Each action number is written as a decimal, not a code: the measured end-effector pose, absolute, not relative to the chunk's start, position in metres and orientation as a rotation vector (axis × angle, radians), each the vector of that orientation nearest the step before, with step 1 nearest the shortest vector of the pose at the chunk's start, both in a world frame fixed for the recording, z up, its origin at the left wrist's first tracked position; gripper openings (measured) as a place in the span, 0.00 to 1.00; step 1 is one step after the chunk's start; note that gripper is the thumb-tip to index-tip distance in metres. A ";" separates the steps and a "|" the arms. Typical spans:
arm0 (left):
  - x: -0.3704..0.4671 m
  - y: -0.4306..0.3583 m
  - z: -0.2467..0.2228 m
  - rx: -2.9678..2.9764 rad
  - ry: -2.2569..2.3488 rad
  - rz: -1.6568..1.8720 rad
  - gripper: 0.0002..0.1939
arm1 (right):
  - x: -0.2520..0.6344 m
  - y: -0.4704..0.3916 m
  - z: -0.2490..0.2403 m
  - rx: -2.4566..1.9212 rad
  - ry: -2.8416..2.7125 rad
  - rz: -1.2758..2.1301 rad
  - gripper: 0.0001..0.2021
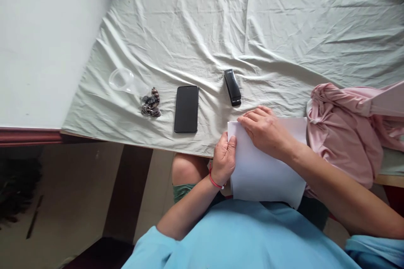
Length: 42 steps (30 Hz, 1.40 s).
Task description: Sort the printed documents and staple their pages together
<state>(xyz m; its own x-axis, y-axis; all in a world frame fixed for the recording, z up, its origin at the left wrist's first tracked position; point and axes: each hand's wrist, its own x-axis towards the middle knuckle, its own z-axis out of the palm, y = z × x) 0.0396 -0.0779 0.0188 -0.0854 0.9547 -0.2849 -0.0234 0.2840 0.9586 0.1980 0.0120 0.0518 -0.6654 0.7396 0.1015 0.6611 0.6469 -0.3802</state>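
White sheets of paper (268, 176) lie partly on the table's front edge and partly over my lap. My left hand (224, 157) grips their left edge, with the thumb on top and the fingers underneath. Across the upper left corner rests my right hand (265, 130), its fingertips closed on the far edge of the sheets. How many sheets there are cannot be made out. Just beyond my right hand lies a small black stapler (232, 87), touched by neither hand.
A black phone (186, 109) lies left of the stapler. Farther left are a bunch of keys (151, 103) and a clear plastic piece (121, 80). Bunched pink cloth (344, 134) borders the paper on the right. A wrinkled pale green cloth (202, 25) covers the table.
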 end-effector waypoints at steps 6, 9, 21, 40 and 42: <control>0.041 -0.077 0.018 0.875 1.407 1.062 0.22 | 0.201 0.014 0.045 -1.133 -2.525 0.670 0.15; 0.044 -0.073 0.019 0.780 1.335 1.070 0.22 | 0.204 0.021 0.045 -1.227 -2.461 0.788 0.16; 0.028 -0.020 0.024 0.571 1.322 0.822 0.14 | 0.189 0.086 0.070 -1.737 -2.676 0.879 0.16; 0.034 0.000 0.026 0.498 1.432 0.858 0.13 | 0.191 0.111 0.048 -1.593 -2.644 0.730 0.18; 0.036 0.000 0.025 0.487 1.429 0.870 0.12 | 0.194 0.106 0.045 -1.579 -2.577 0.704 0.17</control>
